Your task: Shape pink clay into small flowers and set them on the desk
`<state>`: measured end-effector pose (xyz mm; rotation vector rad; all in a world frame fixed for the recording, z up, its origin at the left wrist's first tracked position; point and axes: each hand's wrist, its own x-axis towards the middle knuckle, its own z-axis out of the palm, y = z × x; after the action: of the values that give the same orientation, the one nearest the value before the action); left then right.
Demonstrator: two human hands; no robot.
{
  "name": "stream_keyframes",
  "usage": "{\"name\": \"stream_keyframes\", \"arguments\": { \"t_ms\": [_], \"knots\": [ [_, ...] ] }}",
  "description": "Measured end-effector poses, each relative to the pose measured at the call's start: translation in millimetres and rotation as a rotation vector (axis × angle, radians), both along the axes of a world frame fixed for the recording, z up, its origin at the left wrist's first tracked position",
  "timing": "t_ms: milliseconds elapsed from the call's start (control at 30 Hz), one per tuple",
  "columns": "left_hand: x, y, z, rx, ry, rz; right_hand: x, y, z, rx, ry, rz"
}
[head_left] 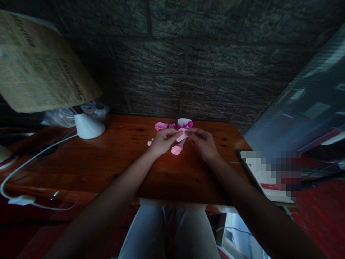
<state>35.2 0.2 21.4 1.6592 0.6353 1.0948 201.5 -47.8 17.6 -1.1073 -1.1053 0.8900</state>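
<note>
My left hand [164, 142] and my right hand [202, 142] meet above the far middle of the wooden table. Their fingers pinch a small, thin, pale pink petal-like piece [182, 135] from both sides. Just below it lies a rolled pink bundle with a rounded, lighter end [176, 150]. Behind the fingers are a ruffled pink piece [161, 126], a bright magenta round piece [190, 124] and a whitish pink piece [184, 121]. Another light pink bit [150, 142] shows partly behind my left hand. What these are made of, I cannot tell.
A lamp with a white base [90, 126] and a newsprint shade [45, 64] stands on the left, its white cord [35, 154] running over the table edge. A clear plastic bag [58, 118] lies behind it. A dark brick wall [215, 64] backs the wooden table [113, 162].
</note>
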Motion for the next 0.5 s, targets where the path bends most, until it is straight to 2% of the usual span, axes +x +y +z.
{"name": "stream_keyframes", "arguments": {
  "t_ms": [233, 367, 500],
  "knots": [
    [0.4, 1.9, -2.2, -0.113, 0.031, -0.026, 1.2, 2.4, -0.2, -0.009, 0.001, -0.043],
    [-0.8, 3.6, -3.2, -0.104, 0.025, -0.016, 0.9, 1.6, 2.9, -0.014, 0.064, -0.076],
    [0.5, 3.4, -3.6, -0.061, -0.026, 0.008, -4.8, -1.5, 5.7, -0.045, 0.093, 0.009]
  ]
}}
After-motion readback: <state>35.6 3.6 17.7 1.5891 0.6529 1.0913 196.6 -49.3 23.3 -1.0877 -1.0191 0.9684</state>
